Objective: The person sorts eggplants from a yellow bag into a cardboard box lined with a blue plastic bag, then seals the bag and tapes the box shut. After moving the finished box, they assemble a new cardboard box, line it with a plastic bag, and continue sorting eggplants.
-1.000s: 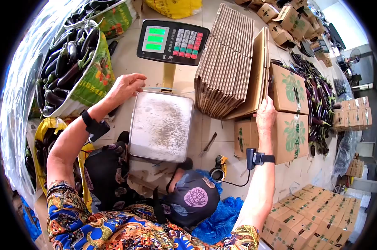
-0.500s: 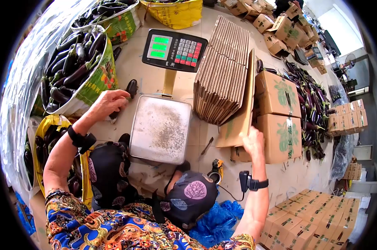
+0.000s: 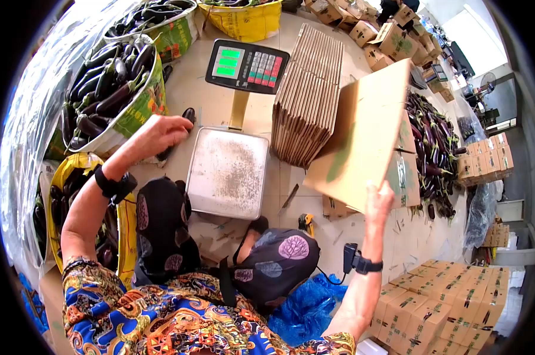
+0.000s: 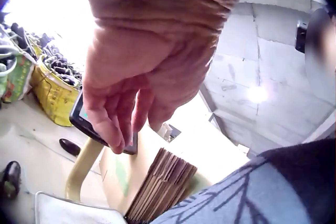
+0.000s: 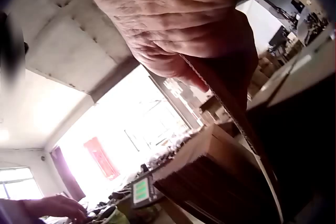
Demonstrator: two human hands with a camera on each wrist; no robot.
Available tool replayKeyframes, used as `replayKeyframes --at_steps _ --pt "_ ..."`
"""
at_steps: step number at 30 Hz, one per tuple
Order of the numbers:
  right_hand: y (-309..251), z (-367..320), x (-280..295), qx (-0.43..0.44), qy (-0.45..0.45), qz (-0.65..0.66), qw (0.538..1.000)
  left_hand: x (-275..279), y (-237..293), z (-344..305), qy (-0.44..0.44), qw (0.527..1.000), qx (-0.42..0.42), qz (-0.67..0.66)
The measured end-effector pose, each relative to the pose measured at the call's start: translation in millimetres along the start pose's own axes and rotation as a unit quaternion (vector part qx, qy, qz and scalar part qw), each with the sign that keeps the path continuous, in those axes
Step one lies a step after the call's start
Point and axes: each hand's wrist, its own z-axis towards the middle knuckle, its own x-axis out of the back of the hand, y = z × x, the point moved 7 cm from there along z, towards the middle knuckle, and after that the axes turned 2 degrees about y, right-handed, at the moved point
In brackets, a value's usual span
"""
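Note:
My right hand [image 3: 379, 201] grips the lower right edge of a flattened cardboard box [image 3: 362, 136], with a green print on it. The right wrist view shows the cardboard edge [image 5: 228, 109] running out from between thumb and fingers. Beside the held piece stands a tight stack of flattened cartons [image 3: 308, 97]. My left hand [image 3: 158, 135] hovers with loosely bent fingers left of the weighing scale's metal platform [image 3: 229, 171], holding nothing. A loose eggplant [image 3: 189, 114] shows just beyond its fingertips. In the left wrist view the fingers [image 4: 113, 124] hang down and overlap the scale's display.
Sacks of eggplants [image 3: 152, 89] line the left side. The scale's lit display [image 3: 227, 62] stands behind its platform. Behind the held cardboard are packed boxes [image 3: 406, 177] and a heap of eggplants [image 3: 430, 139]. A knife [image 3: 289, 198], tape dispenser [image 3: 306, 223] and blue plastic [image 3: 309, 310] lie nearby.
My right hand has pulled the flattened box out from beside the stack, toward me, and turned its broad face into view. The left hand has moved left, away from the scale platform's back edge.

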Motion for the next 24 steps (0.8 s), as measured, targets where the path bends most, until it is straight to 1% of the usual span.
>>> replayKeyframes --at_steps 1,2,3,4,5,6,7,8,9,10,12,13,15,16,17,18,19,20,22,24 --pt "-24 -11 26 -0.003 0.024 0.034 0.999 4 -3 -1 0.003 1.0 0.023 -0.016" --pt "-54 -24 50 0.007 0.053 0.076 0.996 7 1 -2 0.029 0.999 -0.009 -0.024" --pt "-79 -40 72 -0.061 0.057 0.097 0.992 10 6 -1 0.056 0.997 -0.04 -0.032" --pt "-107 -55 90 0.004 0.097 0.12 0.988 7 3 2 0.052 0.995 -0.049 -0.072" --pt "-133 -72 108 0.017 0.108 0.146 0.983 6 12 1 0.045 0.995 -0.053 -0.065" --pt "-149 -87 121 0.021 0.114 0.175 0.978 7 25 0 0.039 0.996 -0.058 -0.058" --pt "-166 -102 133 0.038 0.125 0.147 0.98 8 36 1 0.033 0.996 -0.064 -0.052" --pt "-181 -118 145 0.055 0.137 0.12 0.982 6 43 1 0.02 0.994 -0.069 -0.077" --pt "-196 -133 154 0.073 0.148 0.093 0.982 5 53 -1 0.026 0.992 -0.082 -0.091" --pt "-211 -148 158 0.078 0.138 0.071 0.985 7 63 -4 0.034 0.99 -0.093 -0.105" --pt "-235 -168 151 0.091 0.115 0.035 0.989 18 80 -9 0.04 0.987 -0.097 -0.122" --pt "-235 -171 136 0.071 0.047 0.049 0.995 24 86 -13 0.071 0.978 -0.113 -0.157" --pt "-231 -177 101 0.03 -0.09 0.075 0.993 38 94 -20 0.131 0.955 -0.147 -0.224" --pt "-227 -181 81 0.053 -0.137 0.054 0.988 41 93 -21 0.113 0.957 -0.127 -0.237" --pt "-218 -187 58 0.076 -0.183 0.032 0.98 45 97 -26 0.122 0.953 -0.122 -0.249" --pt "-213 -193 37 0.082 -0.202 0.021 0.976 46 93 -23 0.137 0.951 -0.116 -0.254" --pt "-214 -201 22 0.133 -0.202 0.023 0.97 50 87 -21 0.155 0.948 -0.109 -0.257" --pt "-204 -208 4 0.136 -0.226 0.019 0.964 51 80 -18 0.159 0.947 -0.097 -0.262" --pt "-191 -215 -28 0.136 -0.267 0.013 0.954 47 64 0 0.152 0.955 -0.03 -0.254" --pt "-184 -223 -46 0.122 -0.294 0.0 0.948 38 39 23 0.152 0.961 0.025 -0.229"
